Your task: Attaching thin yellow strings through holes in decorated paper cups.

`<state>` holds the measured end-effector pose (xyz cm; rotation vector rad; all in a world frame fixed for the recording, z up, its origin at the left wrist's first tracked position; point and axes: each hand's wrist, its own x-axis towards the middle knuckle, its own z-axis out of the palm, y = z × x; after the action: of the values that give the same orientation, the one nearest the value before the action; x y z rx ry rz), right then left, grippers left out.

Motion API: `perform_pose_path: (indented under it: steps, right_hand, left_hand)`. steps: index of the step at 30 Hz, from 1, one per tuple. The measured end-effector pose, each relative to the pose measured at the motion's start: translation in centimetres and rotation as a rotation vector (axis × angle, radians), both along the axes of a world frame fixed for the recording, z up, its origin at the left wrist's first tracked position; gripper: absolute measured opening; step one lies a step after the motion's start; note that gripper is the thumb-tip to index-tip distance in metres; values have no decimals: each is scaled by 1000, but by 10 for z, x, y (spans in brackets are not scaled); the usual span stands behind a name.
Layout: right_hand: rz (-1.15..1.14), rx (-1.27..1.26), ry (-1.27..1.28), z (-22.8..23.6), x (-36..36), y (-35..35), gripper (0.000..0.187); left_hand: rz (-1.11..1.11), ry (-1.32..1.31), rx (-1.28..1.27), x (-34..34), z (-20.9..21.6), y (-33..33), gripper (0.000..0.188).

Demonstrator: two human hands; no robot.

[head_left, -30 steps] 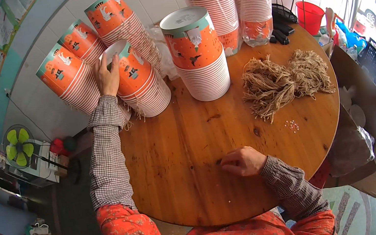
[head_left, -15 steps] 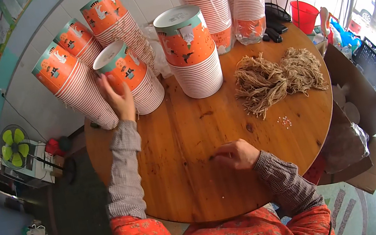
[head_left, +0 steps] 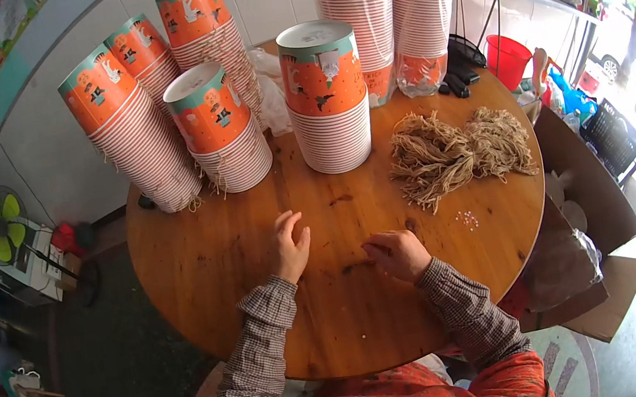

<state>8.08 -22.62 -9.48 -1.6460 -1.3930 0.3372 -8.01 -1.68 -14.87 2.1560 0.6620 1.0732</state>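
Observation:
Over the middle of the round wooden table (head_left: 205,276), my left hand (head_left: 291,248) is held with its fingers loosely apart and nothing in it. To its right, my right hand (head_left: 401,254) is closed, fingers curled in toward the thumb; whatever it may hold is hidden. Beyond both hands stands an upside-down stack of orange and green paper buckets (head_left: 326,96). Left of that is a shorter bucket stack (head_left: 220,126) with strings hanging at its side. A bundle of tan twine (head_left: 454,155) lies beyond my right hand, near a scatter of tiny pale beads (head_left: 467,220).
Taller bucket stacks (head_left: 131,137) lean at the back left. Bucket stacks in clear plastic (head_left: 358,19) stand at the back. Off the table's right side are a red pail (head_left: 510,61) and an open cardboard box (head_left: 594,186). A green fan (head_left: 2,228) is at the left.
My left hand has left the shorter bucket stack and come back toward me, near my right hand. The right hand has stayed almost in place. The whole view has shifted slightly.

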Motion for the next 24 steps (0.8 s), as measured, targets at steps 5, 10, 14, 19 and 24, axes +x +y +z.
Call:
perform_pose_path:
  steps: [5, 10, 14, 19, 24]
  right_hand:
    - [-70, 91, -62, -6, 10, 1, 15]
    - [-268, 91, 90, -10, 27, 6, 16]
    - [-376, 79, 57, -10, 31, 5, 15]
    - [-456, 100, -21, -15, 36, 4, 13]
    - [-525, 196, -183, -24, 44, 2, 9]
  left_hand:
    - [12, 51, 181, 6, -4, -10, 32]
    - [-46, 36, 233, 8, 7, -21, 29]
    - [-157, 30, 235, 12, 19, -40, 24]
    - [-228, 26, 228, 12, 27, -48, 23]
    - [-241, 48, 203, 10, 22, -44, 22]
